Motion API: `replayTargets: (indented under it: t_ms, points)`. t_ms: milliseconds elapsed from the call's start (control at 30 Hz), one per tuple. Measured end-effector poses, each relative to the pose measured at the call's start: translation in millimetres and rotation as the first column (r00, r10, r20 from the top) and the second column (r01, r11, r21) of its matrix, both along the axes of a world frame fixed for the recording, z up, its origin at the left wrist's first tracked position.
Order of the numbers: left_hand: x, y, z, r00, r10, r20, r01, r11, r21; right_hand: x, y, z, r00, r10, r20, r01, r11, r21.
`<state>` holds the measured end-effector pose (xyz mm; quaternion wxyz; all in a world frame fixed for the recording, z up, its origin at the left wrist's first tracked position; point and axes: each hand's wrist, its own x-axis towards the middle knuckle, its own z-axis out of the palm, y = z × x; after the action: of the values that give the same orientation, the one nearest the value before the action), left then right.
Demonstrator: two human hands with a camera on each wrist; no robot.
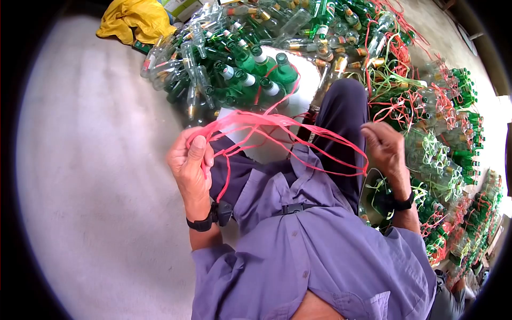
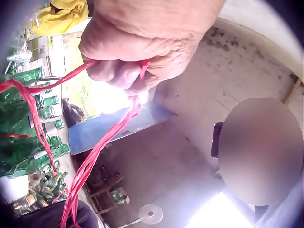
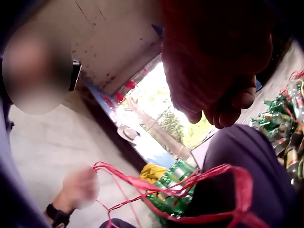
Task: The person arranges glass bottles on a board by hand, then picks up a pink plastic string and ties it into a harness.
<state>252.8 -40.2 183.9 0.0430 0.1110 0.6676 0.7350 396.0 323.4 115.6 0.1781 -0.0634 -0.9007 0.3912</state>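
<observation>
A: What do we have in hand, and can we read anything?
B: We have one bunch of pink-red plastic cord (image 1: 256,118), its strands stretched in a loose loop above our lap. Our left hand (image 1: 185,164) pinches one end between thumb and curled fingers.
A: And our right hand (image 1: 386,150)?
B: Its fingers are loosely bent, close beside the loop's far end; we see no cord inside them.
A: Beyond that?
B: Green bottles (image 1: 288,74), at least six, stand upright in a cluster on a white surface (image 1: 306,69). A strand passes over them. Several carry pale neck labels (image 1: 227,72), with lettering too small for us to make out.
A: The wrists?
B: Two black bands, one on each.
A: Farther out?
B: A heap of clear and green bottles (image 1: 292,25), some with orange or yellow labels, too many for us to count. To our right, bundles of bottles (image 1: 466,90) tied with red and light-green cord. At the top left, one yellow sheet (image 1: 124,21) beside a green-and-white box (image 1: 182,7), whose print we cannot read.
</observation>
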Motion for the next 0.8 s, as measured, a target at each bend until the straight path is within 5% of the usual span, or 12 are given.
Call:
replayTargets:
  t_ms: [133,233,367,533,800]
  points:
    - [2,-1,5,0.998,0.040,0.046,-0.038,0.998,-0.053,-3,-28,11,0.990,0.034,0.139,-0.037,0.999,0.023]
    - [1,-2,3,1.000,-0.011,0.026,0.014,0.994,-0.107,3,-29,-6,0.977,0.024,0.212,-0.092,0.946,0.312]
    - [0,-3,4,0.999,-0.028,0.031,0.030,0.998,-0.059,12,-20,-11,0.961,0.006,0.276,-0.074,0.968,0.239]
    - [-11,-11,11,0.999,-0.001,0.035,0.001,1.000,-0.012,23,23,-17,0.975,-0.206,0.079,0.166,0.923,0.348]
    - [-39,-41,13,0.982,0.189,0.010,-0.188,0.971,0.145,50,141,-42,0.835,-0.549,0.044,0.548,0.836,0.037]
